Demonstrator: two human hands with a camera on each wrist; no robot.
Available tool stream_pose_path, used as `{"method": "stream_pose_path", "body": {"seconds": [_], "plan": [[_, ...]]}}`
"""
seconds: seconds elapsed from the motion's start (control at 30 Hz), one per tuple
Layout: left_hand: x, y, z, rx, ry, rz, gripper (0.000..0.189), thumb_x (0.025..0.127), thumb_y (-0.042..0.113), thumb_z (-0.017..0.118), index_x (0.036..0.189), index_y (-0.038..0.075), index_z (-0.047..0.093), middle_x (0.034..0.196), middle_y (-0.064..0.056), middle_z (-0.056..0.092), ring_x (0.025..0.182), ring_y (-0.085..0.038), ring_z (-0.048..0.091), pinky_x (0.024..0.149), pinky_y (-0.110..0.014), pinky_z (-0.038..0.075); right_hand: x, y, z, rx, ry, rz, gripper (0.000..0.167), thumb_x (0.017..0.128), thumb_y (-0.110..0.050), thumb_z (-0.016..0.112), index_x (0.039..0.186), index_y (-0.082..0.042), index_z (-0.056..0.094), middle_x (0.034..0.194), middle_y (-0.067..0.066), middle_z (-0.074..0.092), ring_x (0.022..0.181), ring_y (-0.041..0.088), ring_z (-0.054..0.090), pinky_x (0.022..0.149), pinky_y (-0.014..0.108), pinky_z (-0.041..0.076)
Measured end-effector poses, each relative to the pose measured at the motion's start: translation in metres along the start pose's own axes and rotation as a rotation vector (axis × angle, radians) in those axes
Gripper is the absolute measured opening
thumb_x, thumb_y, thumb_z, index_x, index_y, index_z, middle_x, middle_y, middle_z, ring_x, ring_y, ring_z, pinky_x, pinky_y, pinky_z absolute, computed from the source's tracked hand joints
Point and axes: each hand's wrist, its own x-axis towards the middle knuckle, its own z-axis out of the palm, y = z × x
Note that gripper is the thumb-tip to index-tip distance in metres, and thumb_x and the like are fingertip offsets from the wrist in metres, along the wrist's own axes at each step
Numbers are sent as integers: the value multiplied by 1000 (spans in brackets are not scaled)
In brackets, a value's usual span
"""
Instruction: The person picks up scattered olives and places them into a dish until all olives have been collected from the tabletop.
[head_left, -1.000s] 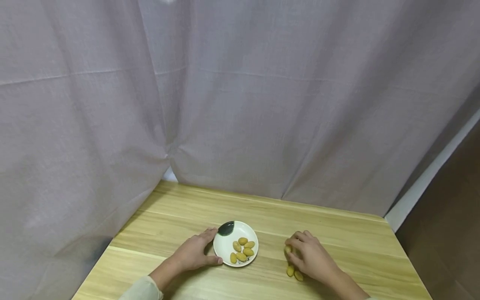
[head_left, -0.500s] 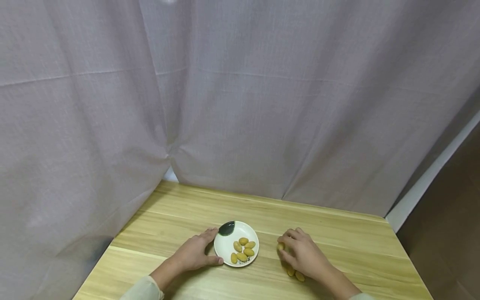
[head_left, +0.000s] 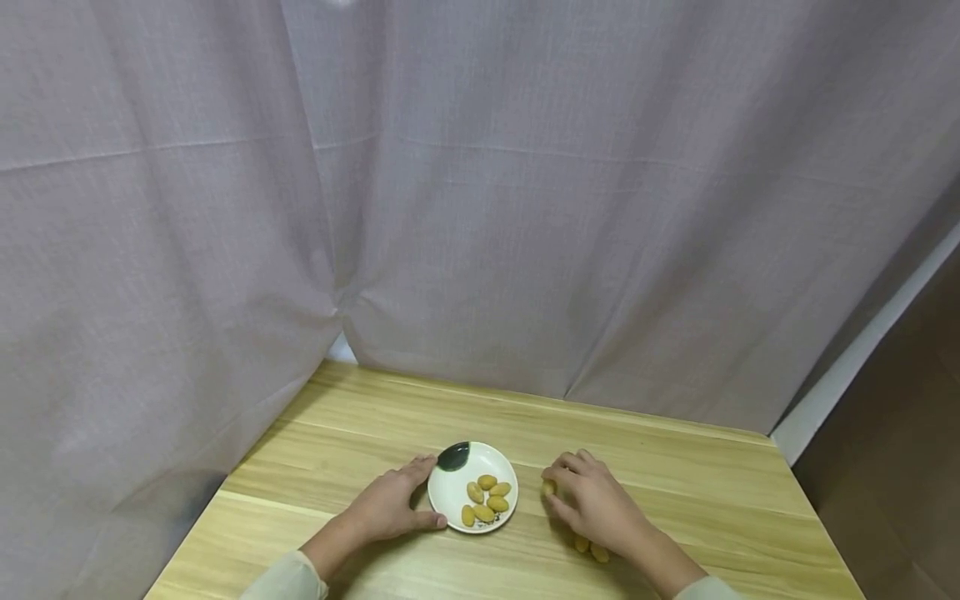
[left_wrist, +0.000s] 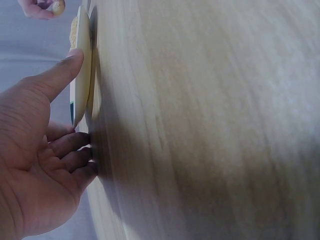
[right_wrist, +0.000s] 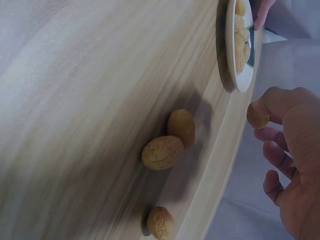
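A small round white plate (head_left: 444,500) with a dark green patch holds several oval, yellow-brown nut-like pieces (head_left: 483,513) with wrinkled skins. My left hand (head_left: 388,502) grips its left rim, thumb at the near side and fingers at the far side; in the left wrist view the thumb (left_wrist: 67,72) lies against the edge. To the plate's right, my right hand (head_left: 600,502) pinches one nut-like piece (right_wrist: 257,116) between thumb and fingertips, above the table. Under that hand lie loose nut-like pieces (right_wrist: 162,152), three showing in the right wrist view, two of them touching.
The light wood table (head_left: 360,417) carries everything. A grey-mauve curtain (head_left: 480,208) hangs behind its back edge and along the left. A brown panel (head_left: 892,433) stands at the right.
My right hand has moved left toward the plate with the nut-like piece pinched in it, away from the loose ones. The left hand and plate have stayed in place.
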Motion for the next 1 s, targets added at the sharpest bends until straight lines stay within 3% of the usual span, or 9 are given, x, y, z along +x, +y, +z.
{"method": "stream_pose_path", "body": {"seconds": [0.3,0.67,1.0], "plan": [[1,-2,1,7,3,6,112,86,60,91,166,-3,44,172,-25,47,161,-45,46,131,-65,40,12,-7,5,4,19,-45,26,90,-21,91,115,-17,82,113,-4,78,97,10,62,84,37,60],[-1,1,0,-3,2,1,111,86,58,92,165,-5,45,171,-26,47,161,-45,46,132,-65,39,26,-20,10,39,-33,-25,28,94,-22,88,120,-16,81,117,-3,78,100,11,61,87,40,59],[0,0,1,2,8,3,111,86,58,91,165,-5,45,171,-25,47,161,-44,45,132,-64,39,36,-27,15,53,-22,-58,28,93,-23,89,118,-16,81,115,-4,77,99,11,59,87,37,57]]}}
